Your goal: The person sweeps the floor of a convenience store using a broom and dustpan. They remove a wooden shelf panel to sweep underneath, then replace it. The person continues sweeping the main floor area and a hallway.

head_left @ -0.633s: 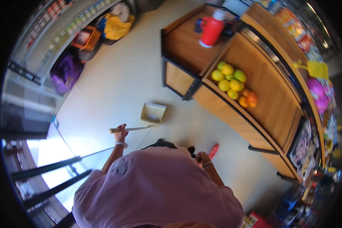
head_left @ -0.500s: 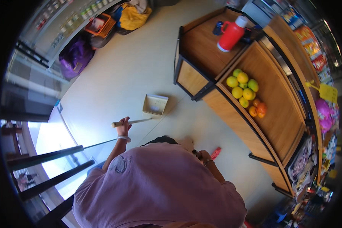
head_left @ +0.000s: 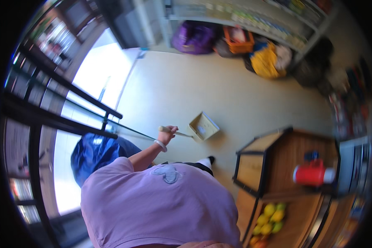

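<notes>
My left hand (head_left: 168, 134), with a pale band at the wrist, is closed around the light-coloured handle of a long-handled dustpan (head_left: 211, 132). The handle's end sticks out past my fingers. From my grip the thin shaft runs down to the pan, a cream open box that looks to be on or just above the floor ahead of me. Something pale lies inside it, too small to make out. My right hand is out of sight, hidden by my body or outside the picture.
A wooden counter (head_left: 252, 171) with black edges stands at the right, bearing a red thermos jug (head_left: 309, 174) and yellow-green fruit (head_left: 270, 218). Purple (head_left: 195, 38) and yellow (head_left: 265, 62) bags and an orange basket (head_left: 238, 41) sit under shelves. At left are dark rails (head_left: 76, 93) and a blue bag (head_left: 98, 159).
My view has turned left, so counter and shelves have swung right. The left hand still grips the dustpan handle. The right hand, earlier visible holding a dark handle, has gone from view.
</notes>
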`<state>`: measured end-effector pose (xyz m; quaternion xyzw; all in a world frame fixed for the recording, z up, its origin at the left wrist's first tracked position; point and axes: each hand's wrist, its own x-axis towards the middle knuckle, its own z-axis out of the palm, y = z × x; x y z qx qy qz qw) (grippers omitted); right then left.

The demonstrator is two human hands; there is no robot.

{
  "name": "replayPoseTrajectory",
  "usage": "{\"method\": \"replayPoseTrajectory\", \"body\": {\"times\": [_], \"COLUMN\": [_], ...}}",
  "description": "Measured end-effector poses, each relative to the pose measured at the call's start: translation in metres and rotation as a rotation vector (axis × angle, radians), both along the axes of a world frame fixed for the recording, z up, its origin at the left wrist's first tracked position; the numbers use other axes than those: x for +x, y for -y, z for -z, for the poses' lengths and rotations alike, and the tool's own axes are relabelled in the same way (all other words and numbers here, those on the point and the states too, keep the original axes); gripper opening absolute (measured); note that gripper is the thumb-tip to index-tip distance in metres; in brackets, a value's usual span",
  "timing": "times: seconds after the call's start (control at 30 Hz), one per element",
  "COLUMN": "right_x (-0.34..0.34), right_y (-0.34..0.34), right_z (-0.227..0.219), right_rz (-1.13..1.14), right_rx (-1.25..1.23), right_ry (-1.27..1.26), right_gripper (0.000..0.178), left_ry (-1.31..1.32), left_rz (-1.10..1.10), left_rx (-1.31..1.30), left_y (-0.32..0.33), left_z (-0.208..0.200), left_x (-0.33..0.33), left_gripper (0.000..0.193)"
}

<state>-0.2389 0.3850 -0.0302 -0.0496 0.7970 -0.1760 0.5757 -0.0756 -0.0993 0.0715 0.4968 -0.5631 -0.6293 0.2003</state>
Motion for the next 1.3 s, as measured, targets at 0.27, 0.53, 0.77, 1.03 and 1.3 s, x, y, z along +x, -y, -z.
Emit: {"method": "replayPoseTrajectory", "body": {"times": [0.27,0.53,0.77,1.03,1.3], "right_x": [-0.2,-0.25,-0.232,-0.214,-0.247], "right_y": [0.079,0.143,0.235,0.348,0.37], "right_z": [0.02,0.017,0.011,0.01,0.08], "right_rz": [-0.196,-0.309,-0.265,-0.044,0.476], "right_rx": [0.075,0.03,-0.055,-0.103,0.176], "right_ry": [0.046,0.057,-0.005,-0.14,-0.225], "right_gripper": [0.028,0.029,0.029,0.027,0.019], "left_ry": [0.048,-0.155,0.006,0.049,0.023], "left_rz": [-0.237,-0.427,-0.258,0.107,0.339], "left_rx": [-0.037,0.081,0.062,0.044,0.035], "left_y": [0.034,0.105,0.24,0.399,0.42], "left_z": [-0.047,-0.041,-0.031,-0.049,-0.044], "left_x": [-0.059,-0.086,-0.173,-0.31,-0.489], "left_gripper": [0.032,0.028,0.032,0.037,0.037]}}
